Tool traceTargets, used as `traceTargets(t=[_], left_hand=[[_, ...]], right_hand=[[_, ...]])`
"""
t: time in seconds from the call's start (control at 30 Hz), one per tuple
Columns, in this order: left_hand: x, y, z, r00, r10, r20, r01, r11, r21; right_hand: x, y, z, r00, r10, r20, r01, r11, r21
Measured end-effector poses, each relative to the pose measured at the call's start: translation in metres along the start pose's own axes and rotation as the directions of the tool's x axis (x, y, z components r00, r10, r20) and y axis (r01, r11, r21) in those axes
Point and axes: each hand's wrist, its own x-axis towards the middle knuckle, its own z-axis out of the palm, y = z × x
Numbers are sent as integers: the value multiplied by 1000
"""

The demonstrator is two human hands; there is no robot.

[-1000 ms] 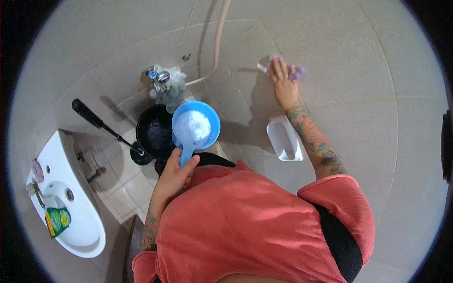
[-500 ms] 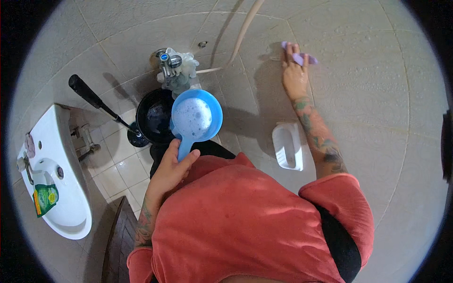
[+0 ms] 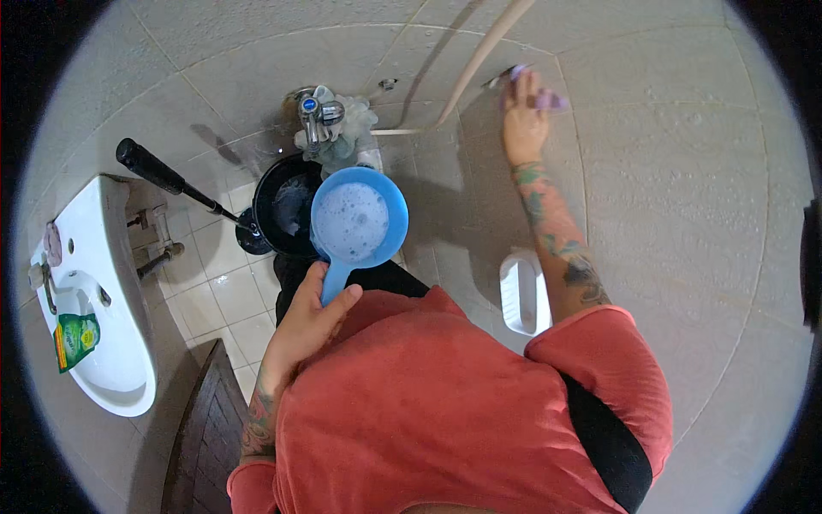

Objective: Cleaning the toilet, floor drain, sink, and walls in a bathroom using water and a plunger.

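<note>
My left hand [image 3: 310, 321] is closed around the handle of a round blue dipper [image 3: 397, 214], held level in front of my body. Foamy white suds [image 3: 353, 221] cover the liquid inside it. Up at the far right, my right hand [image 3: 525, 133] presses a thin purple sponge [image 3: 550, 102] to the wet, beige tiled wall [image 3: 668, 180]. Parts of the sponge stick out around the fingers; the rest is hidden under them, and the fingertips are slightly blurred.
Beyond the dipper are a black bucket [image 3: 267, 193], a tap [image 3: 330, 111] with a mesh puff [image 3: 349, 133], and a hose [image 3: 479, 64]. A white soap dish [image 3: 510, 295] is by my right forearm. Left are a black-handled tool [image 3: 158, 170], a sink [image 3: 128, 390] and a green pouch [image 3: 79, 341].
My right hand has slid left along the wall with the sponge, away from a vertical tile joint. The left hand keeps the dipper in nearly the same place. The view has shifted a little.
</note>
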Motion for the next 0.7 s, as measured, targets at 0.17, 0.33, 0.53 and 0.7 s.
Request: traceTargets(t=[0.17,0.33,0.53,0.7], left_hand=[[-1,2,1,999,-47,19,49,997,-63],[-2,-6,-5,1000,-14,-24,13,1000,-9],[-4,-4,-15,997,-73,-11,73,997,-36],[-2,3,-22,993,-78,87,79,997,3]], right_hand=[[-43,-96,72,931,-281,234,262,959,108],[-101,-94,67,874,-384,298,367,923,113],[-81,11,-36,993,-29,117,6,980,197],[-136,-36,31,977,22,210,-138,822,552]])
